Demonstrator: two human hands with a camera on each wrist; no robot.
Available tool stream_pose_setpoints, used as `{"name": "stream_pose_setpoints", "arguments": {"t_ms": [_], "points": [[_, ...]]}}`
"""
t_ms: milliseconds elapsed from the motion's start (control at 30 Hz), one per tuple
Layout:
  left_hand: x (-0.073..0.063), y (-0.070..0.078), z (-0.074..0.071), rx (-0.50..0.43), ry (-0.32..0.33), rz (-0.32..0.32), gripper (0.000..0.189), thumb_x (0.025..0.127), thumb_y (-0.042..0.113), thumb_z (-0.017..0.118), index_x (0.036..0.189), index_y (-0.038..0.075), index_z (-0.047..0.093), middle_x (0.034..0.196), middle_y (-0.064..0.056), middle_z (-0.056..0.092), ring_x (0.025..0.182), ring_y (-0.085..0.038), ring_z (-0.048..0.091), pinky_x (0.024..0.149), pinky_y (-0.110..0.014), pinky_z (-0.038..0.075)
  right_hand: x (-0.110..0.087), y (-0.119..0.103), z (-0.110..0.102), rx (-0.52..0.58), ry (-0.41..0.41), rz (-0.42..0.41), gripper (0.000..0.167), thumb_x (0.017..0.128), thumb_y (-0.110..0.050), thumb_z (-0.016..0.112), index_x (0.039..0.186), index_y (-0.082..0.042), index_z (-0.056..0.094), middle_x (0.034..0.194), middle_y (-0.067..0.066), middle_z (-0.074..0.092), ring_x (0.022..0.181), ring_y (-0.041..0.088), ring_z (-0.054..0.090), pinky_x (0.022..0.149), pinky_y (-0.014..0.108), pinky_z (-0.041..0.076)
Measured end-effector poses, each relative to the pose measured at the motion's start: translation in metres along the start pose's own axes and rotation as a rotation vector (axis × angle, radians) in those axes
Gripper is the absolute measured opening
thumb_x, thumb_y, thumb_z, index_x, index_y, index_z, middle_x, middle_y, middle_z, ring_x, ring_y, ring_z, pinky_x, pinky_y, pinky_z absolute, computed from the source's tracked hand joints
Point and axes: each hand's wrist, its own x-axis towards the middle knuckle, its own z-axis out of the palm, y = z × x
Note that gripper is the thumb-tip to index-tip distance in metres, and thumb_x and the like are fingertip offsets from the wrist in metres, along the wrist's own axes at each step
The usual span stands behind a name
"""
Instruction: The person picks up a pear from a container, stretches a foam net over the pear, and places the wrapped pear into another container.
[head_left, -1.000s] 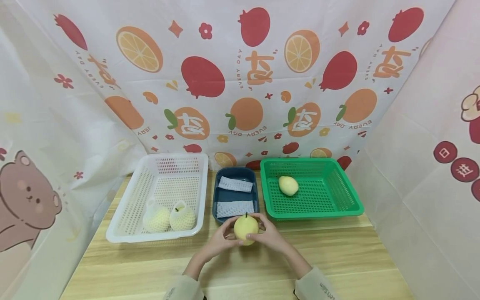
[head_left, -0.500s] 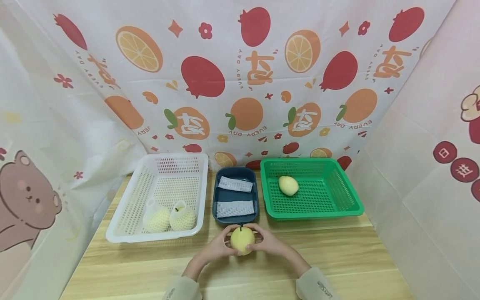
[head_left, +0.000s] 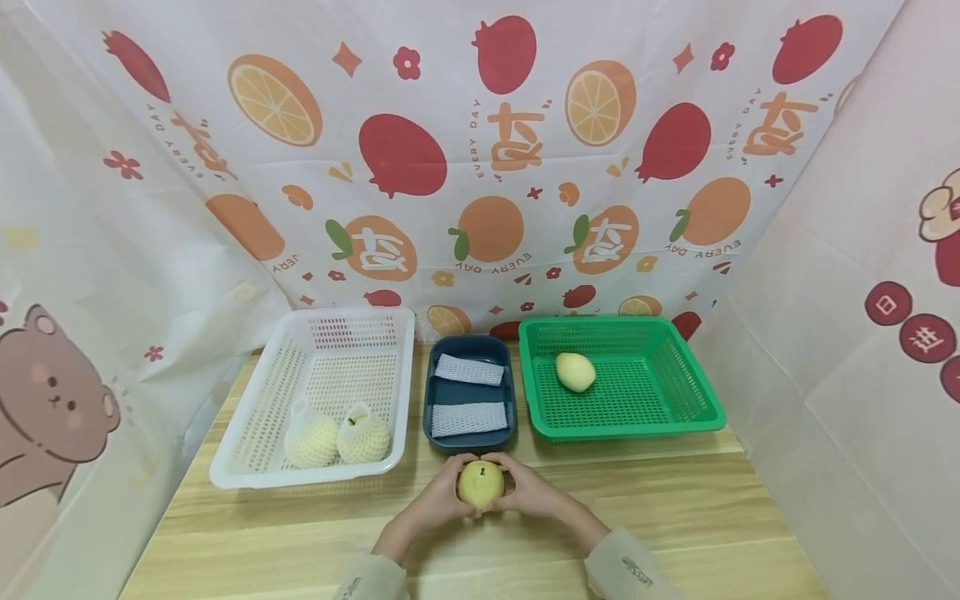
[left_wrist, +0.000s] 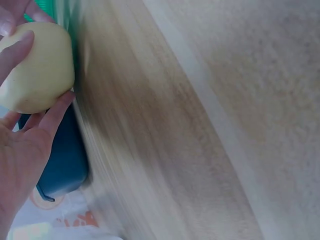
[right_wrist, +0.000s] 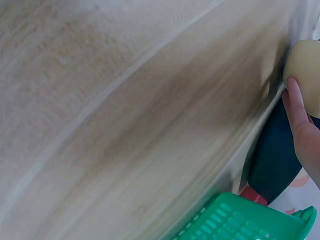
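Pear [head_left: 480,487] nearer, within both curved hands [head_left: 442,498] [head_left: 527,492]

A round yellow pear [head_left: 481,487], its short dark stem [head_left: 482,472] toward twelve o'clock, is held at the head view's six o'clock between the left hand [head_left: 439,500] at its nine and the right hand [head_left: 531,493] at its three.

Tbl [head_left: 705,525]: wht bskt [head_left: 352,375], tray [head_left: 467,392], grn bskt [head_left: 630,400]

The head view is bright and even, with faint soft shadows on the pale wooden tabletop [head_left: 480,571] near the round yellow pear [head_left: 481,486]. Both wrist views are dimmer and hazy, the tabletop's grain blurred.
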Motion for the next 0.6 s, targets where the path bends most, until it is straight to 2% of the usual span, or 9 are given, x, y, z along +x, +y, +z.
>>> {"name": "stream_pose_setpoints", "arguments": {"t_ms": [167,433,600], "points": [[-0.0025,-0.0038,-0.0011,-0.002,0.0,-0.008,0.08,0.062,0.007,0.082,0.128,-0.003,0.037,0.12,-0.014,0.042,0.105,-0.028,0.046,0.088,-0.047,0.038,0.0021,0.0003,0.004,0.01,-0.001,0.007,0.068,0.075,-0.016,0.076,0.134,-0.015,0.042,0.126,0.004,0.047,0.113,0.021,0.045,0.09,0.039,0.041],[-0.0069,-0.0064,-0.0023,-0.029,0.001,0.009,0.08,0.064,0.006,0.081,0.129,-0.005,0.035,0.122,-0.017,0.041,0.107,-0.032,0.044,0.09,-0.05,0.036,0.0023,0.0019,0.0083,0.022,0.01,0.004,0.069,0.076,-0.018,0.076,0.134,-0.012,0.041,0.127,0.001,0.046,0.113,0.017,0.045,0.089,0.032,0.042],[-0.0093,-0.0073,-0.0034,-0.05,-0.018,0.008,0.081,0.066,0.006,0.08,0.131,-0.004,0.033,0.124,-0.018,0.04,0.11,-0.033,0.042,0.091,-0.051,0.034,0.0015,0.0022,0.01,0.062,0.009,-0.007,0.068,0.076,-0.015,0.076,0.134,-0.01,0.04,0.126,0.004,0.045,0.113,0.02,0.045,0.085,0.03,0.045]]}}
